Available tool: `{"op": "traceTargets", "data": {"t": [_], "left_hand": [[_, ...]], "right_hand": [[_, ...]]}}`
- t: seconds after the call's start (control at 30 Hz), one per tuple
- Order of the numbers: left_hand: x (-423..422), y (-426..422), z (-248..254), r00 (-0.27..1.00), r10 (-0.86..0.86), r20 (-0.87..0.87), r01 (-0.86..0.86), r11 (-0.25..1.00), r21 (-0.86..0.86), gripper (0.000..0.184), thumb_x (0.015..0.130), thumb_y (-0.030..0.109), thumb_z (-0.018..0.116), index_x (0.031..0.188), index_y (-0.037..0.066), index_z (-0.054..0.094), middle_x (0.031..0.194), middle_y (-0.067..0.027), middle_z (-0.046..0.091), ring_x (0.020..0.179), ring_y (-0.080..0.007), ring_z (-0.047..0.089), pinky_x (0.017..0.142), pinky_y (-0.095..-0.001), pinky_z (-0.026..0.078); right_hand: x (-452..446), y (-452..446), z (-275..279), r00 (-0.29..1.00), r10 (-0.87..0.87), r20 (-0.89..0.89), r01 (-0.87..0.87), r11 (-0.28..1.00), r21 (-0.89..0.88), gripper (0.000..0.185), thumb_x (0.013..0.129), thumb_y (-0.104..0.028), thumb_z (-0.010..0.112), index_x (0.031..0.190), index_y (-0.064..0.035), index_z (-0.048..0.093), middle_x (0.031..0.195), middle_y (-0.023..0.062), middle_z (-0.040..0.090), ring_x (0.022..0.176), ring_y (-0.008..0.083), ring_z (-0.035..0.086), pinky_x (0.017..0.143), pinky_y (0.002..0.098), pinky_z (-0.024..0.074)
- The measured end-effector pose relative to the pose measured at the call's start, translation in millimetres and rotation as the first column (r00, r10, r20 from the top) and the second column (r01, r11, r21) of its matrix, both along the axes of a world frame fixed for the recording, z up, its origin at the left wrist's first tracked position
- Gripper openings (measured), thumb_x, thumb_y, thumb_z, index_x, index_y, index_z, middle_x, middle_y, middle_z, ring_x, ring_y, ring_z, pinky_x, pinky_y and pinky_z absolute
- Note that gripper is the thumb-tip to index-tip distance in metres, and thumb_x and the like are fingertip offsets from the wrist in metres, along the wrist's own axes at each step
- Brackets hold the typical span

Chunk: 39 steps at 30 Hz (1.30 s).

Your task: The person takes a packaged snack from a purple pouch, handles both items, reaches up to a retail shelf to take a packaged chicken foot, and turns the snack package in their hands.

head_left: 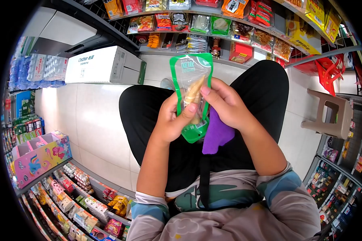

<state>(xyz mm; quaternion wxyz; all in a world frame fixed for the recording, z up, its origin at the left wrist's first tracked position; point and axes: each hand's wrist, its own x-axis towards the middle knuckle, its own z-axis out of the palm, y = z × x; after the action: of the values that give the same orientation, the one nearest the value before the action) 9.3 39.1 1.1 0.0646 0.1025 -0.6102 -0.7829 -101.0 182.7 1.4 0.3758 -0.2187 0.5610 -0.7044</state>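
A clear plastic packet (193,66) with a green border is held upright over my lap; a pale, pointed piece of food that looks like a bamboo shoot is sealed inside. My left hand (173,118) grips its left edge, thumb pressed on the lower front. On the other side, my right hand (226,103) pinches the right edge with the thumb on the front. A purple cloth (218,133) hangs below my right hand, seemingly caught under its fingers, which are partly hidden. The fingers of both hands behind the packet are hidden too.
Shelves (225,32) of packaged snacks stand ahead. A white carton (96,66) sits on the floor at left, near wrapped bottles (40,68). A beige stool (328,114) is at right. Low racks of goods (88,201) and a colourful box (42,158) lie lower left.
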Motion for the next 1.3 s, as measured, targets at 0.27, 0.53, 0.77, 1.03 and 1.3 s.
{"op": "traceTargets", "data": {"t": [0.27,0.53,0.77,1.03,1.3], "left_hand": [[2.7,-2.0,-1.6,1.0,-0.02,-0.009,0.02,0.993,0.114,0.042,0.097,0.028,0.063,0.128,0.0,0.056,0.106,-0.0043,0.062,0.09,-0.0103,0.058,0.077,-0.0261,0.048],[-12.6,1.5,-14.2,0.978,0.181,0.099,-0.135,0.925,-0.356,0.04,0.097,0.021,0.062,0.132,0.003,0.055,0.085,-0.006,0.068,0.069,-0.0115,0.063,0.065,-0.0257,0.049],[-13.6,-5.4,-4.1,0.996,-0.083,0.045,0.093,0.767,-0.634,0.063,0.088,0.011,0.068,0.146,0.007,0.044,0.132,-0.0121,0.057,0.117,-0.02,0.054,0.1,-0.0346,0.042],[-9.3,-16.4,-2.4,0.984,-0.166,0.058,0.162,0.729,-0.665,0.072,0.087,0.01,0.068,0.151,0.005,0.035,0.118,-0.0081,0.057,0.105,-0.0167,0.053,0.09,-0.0299,0.044],[-9.7,-14.2,-6.4,0.996,0.032,0.088,-0.021,0.993,-0.113,0.037,0.095,0.012,0.063,0.128,0.001,0.05,0.09,-0.0016,0.06,0.079,-0.0067,0.054,0.071,-0.0217,0.044]], "right_hand": [[3.4,-2.2,1.7,0.999,-0.015,-0.04,0.012,0.997,-0.072,0.029,0.097,-0.024,0.064,0.113,-0.0011,0.059,0.09,0.0009,0.064,0.078,0.0054,0.057,0.07,0.0243,0.0477],[-5.3,-3.6,0.9,0.877,-0.104,-0.469,0.25,0.932,0.261,0.032,0.086,-0.028,0.076,0.094,-0.0043,0.057,0.076,0.0052,0.063,0.069,0.01,0.058,0.059,0.0263,0.0466],[-2.0,-3.9,-2.8,0.823,-0.018,-0.567,0.226,0.928,0.298,0.035,0.087,-0.034,0.072,0.088,-0.0011,0.059,0.079,0.0096,0.066,0.069,0.0192,0.064,0.061,0.0309,0.0494],[-4.5,-2.1,-11.4,0.905,-0.13,-0.405,0.264,0.918,0.297,0.028,0.091,-0.028,0.067,0.092,-0.0001,0.062,0.077,0.0101,0.066,0.059,0.0175,0.061,0.059,0.0296,0.048],[-10.1,-2.1,-19.0,0.965,-0.264,0.006,0.261,0.957,0.124,0.023,0.097,-0.021,0.061,0.108,-0.0013,0.064,0.093,0.0025,0.068,0.077,0.0055,0.059,0.067,0.0234,0.047]]}}
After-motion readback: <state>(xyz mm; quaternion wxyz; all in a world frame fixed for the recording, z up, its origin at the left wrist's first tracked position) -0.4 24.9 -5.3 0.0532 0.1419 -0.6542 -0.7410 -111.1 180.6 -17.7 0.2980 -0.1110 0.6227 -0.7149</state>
